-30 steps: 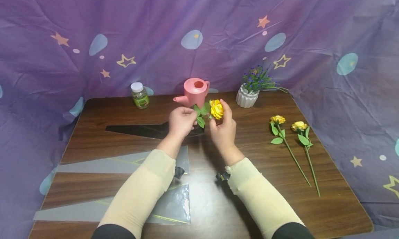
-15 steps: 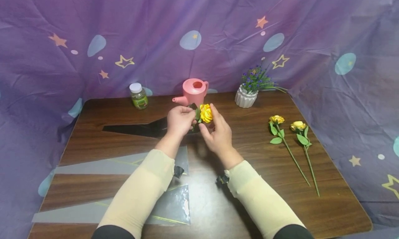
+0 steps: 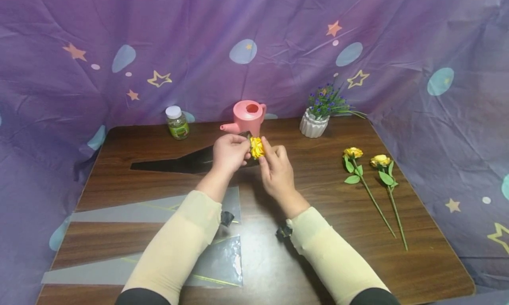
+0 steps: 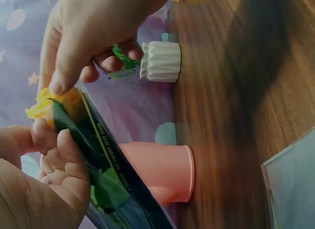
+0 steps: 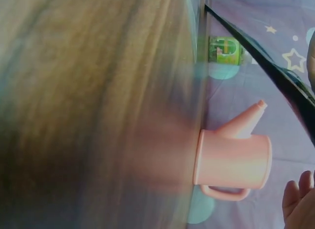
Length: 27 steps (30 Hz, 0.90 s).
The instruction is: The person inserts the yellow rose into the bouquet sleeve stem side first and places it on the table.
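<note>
A yellow rose sits low in the mouth of a dark flower sleeve, its petals showing at the opening. Through the sleeve's clear side in the left wrist view, green leaves appear beside printed lettering. My left hand pinches the sleeve at its mouth. From the other side my right hand holds the rose's head between thumb and fingers. The narrow end of the sleeve points left. In the right wrist view the sleeve slants above the table, and the hands are mostly cut off.
Two yellow roses lie on the right of the table. Two flat clear sleeves lie front left. Along the back stand a lidded jar, a pink watering can and a white flowerpot.
The right hand has moved left with the rose, which has slid into the sleeve up to its head; its leaves have gone inside. The left hand stays nearly in place at the sleeve's mouth.
</note>
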Available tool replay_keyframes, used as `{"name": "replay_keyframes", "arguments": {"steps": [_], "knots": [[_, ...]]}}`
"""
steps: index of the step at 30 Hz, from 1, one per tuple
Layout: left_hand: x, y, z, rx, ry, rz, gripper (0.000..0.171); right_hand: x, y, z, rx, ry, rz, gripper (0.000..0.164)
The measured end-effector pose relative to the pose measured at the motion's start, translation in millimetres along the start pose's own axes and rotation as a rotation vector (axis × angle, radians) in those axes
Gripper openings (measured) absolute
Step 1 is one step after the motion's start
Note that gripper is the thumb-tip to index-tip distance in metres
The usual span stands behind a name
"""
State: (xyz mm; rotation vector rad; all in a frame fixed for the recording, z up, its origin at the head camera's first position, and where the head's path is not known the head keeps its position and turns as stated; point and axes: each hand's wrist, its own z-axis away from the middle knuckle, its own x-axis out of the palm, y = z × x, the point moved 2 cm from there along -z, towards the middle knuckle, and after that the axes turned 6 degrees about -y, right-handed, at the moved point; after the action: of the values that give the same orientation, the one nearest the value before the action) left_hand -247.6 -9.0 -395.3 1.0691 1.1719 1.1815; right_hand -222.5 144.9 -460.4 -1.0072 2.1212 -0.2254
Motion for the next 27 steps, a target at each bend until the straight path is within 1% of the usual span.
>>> {"name": "replay_keyframes", "arguments": {"steps": [3,5,11,18,20,22,24,27], "knots": [[-1.0,1.5,0.3,0.006,-0.008,-0.014,0.020,0.9,1.6,0.8,-0.003,-0.024,-0.007,0.045],[-1.6,2.0,0.5,0.011,-0.010,-0.025,0.021,1.5,3.1,1.5,-0.008,-0.048,-0.019,0.044],[-2.3,2.2,0.7,0.026,-0.018,-0.036,0.021,4.1,5.7,3.2,-0.008,-0.138,-0.040,0.075],[-2.6,0.5,0.5,0.059,-0.026,-0.032,0.020,8.4,5.0,3.9,0.051,-0.239,-0.043,0.084],[-3.0,-0.2,0.5,0.065,-0.025,-0.031,0.020,8.6,4.7,3.6,0.060,-0.264,-0.046,0.082],[-3.6,-1.3,0.4,0.069,-0.024,-0.038,0.020,8.2,4.5,3.4,0.067,-0.265,-0.071,0.074],[-4.4,-2.5,0.5,0.072,-0.024,-0.053,0.020,6.8,3.8,2.4,0.082,-0.230,-0.128,0.066],[-5.7,-3.7,0.8,0.081,-0.025,-0.076,0.020,4.0,1.9,-1.2,0.146,-0.153,-0.265,0.053]]}}
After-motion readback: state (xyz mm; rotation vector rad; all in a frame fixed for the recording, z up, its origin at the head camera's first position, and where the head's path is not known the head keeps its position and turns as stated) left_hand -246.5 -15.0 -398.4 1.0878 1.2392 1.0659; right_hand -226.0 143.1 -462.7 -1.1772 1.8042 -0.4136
